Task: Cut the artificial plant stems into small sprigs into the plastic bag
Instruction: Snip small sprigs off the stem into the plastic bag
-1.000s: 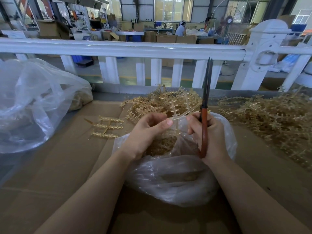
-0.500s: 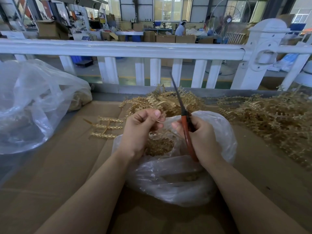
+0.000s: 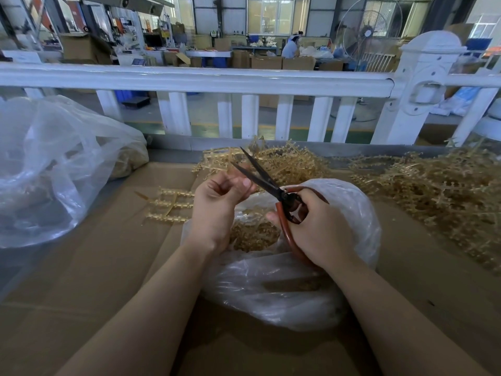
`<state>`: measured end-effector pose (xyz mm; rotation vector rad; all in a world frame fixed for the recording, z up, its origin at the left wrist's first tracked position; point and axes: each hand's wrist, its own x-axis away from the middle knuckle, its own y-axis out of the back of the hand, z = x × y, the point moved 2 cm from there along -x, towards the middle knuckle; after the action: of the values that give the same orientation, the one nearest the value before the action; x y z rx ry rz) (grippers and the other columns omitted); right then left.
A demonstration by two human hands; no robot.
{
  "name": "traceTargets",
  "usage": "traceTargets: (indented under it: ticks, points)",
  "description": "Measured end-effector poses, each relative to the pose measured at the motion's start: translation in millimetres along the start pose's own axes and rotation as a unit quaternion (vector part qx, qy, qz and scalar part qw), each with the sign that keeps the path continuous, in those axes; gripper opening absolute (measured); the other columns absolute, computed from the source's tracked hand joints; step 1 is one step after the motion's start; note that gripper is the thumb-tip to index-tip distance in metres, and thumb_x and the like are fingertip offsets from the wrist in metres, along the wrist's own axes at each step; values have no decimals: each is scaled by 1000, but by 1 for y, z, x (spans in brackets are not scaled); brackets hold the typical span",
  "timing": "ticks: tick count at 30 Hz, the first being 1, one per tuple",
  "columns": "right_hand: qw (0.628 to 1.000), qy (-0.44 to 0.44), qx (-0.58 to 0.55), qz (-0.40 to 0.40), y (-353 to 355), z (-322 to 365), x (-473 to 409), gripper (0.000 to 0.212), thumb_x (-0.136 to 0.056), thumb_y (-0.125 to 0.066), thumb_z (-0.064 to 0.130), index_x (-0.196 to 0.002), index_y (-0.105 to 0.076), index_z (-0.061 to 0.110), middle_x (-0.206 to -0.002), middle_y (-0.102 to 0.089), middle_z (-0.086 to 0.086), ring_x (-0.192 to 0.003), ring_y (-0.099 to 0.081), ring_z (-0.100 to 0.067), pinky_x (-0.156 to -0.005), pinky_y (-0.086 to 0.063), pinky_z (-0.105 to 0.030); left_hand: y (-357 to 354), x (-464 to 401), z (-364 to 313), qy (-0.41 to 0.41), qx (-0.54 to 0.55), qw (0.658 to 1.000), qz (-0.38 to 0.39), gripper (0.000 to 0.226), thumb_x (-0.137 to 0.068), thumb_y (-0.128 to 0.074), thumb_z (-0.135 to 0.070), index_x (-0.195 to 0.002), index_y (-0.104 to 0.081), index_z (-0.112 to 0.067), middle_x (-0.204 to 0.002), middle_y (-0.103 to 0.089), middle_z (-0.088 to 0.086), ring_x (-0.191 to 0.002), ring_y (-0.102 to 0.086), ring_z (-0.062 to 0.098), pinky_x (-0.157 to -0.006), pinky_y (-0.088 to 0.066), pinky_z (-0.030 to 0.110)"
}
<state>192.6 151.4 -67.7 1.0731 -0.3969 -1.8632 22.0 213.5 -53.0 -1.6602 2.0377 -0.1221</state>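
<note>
A clear plastic bag (image 3: 349, 213) sits on the cardboard in front of me, its mouth open and tan cut sprigs (image 3: 253, 236) inside. My right hand (image 3: 317, 232) grips red-handled scissors (image 3: 282, 196) over the bag, blades parted and pointing up-left. My left hand (image 3: 217, 204) is above the bag's left rim and pinches a thin tan stem (image 3: 233, 180) between thumb and fingers, close to the blade tips. The stem is blurred and mostly hidden by the fingers.
A heap of uncut tan stems (image 3: 271, 161) lies behind the bag, a larger heap (image 3: 444, 191) at the right. One branched stem (image 3: 170, 204) lies flat at the left. A big clear bag (image 3: 54, 169) fills the far left. A white railing (image 3: 217, 80) borders the table.
The scissors swung from upright to leaning up-left and their blades opened. My left hand rose a little, and the long stem it held is now only a short piece.
</note>
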Motion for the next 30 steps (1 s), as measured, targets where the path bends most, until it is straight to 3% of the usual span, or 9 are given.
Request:
traceTargets:
  ticks: [2, 7, 10, 13, 17, 22, 26, 30]
  points:
    - [1000, 4, 9, -1, 1, 1, 0, 58, -73, -53, 81, -103, -62, 32, -89, -65, 19, -81, -59, -1, -66, -44, -13, -1, 0, -1, -13, -28, 999, -7, 18, -89, -61, 10, -93, -69, -6, -78, -70, 2, -75, -68, 10, -76, -54, 22]
    - [999, 6, 39, 1, 2, 1, 1, 62, -74, -53, 79, -107, -65, 29, -92, -67, 17, -81, -55, 0, -63, -36, -6, -5, 3, -7, -41, -83, 996, -5, 21, -90, -59, 13, -86, -63, -7, -76, -68, -4, -75, -67, 6, -74, -53, 18]
    - [999, 1, 51, 8, 2, 1, 1, 64, -72, -51, 81, -103, -65, 27, -91, -68, 14, -82, -60, -4, -64, -40, -11, -6, 5, -8, -48, -94, 994, -5, 22, -91, -57, 14, -94, -64, -7, -73, -67, -6, -74, -66, 4, -75, -52, 17]
    - [998, -3, 62, 11, 2, 1, 1, 64, -71, -51, 83, -99, -65, 28, -88, -68, 14, -80, -60, -3, -64, -41, -12, -5, 4, -7, -54, -98, 994, -8, 20, -91, -55, 16, -106, -62, 4, -81, -66, 6, -75, -66, 6, -75, -52, 18]
    - [997, -12, 71, 11, 1, -1, 0, 65, -68, -48, 88, -93, -64, 30, -83, -66, 16, -78, -60, -3, -65, -48, -18, -3, 3, -7, -52, -100, 994, -8, 14, -91, -56, 16, -102, -59, 9, -87, -65, 13, -77, -67, 7, -75, -52, 18]
    - [998, -12, 68, 3, -1, -4, 0, 65, -67, -50, 89, -90, -65, 30, -79, -65, 17, -76, -61, -3, -68, -54, -24, 1, 1, -5, -50, -81, 995, -7, 19, -88, -61, 14, -85, -56, -4, -81, -72, -1, -81, -70, 9, -78, -54, 20]
    - [997, -1, 75, -5, 0, -4, 1, 64, -69, -52, 88, -88, -65, 28, -77, -66, 14, -73, -61, -5, -68, -56, -27, 2, 0, -3, -55, -83, 995, -5, 22, -89, -60, 15, -84, -57, -7, -75, -73, -6, -79, -70, 8, -77, -54, 20]
    - [997, 6, 78, -9, 0, -2, 1, 57, -72, -56, 83, -83, -64, 27, -73, -65, 13, -69, -60, -5, -66, -55, -30, 5, -2, -1, -55, -74, 996, -12, 12, -89, -60, 15, -95, -57, 5, -77, -73, -4, -80, -70, 8, -79, -55, 21]
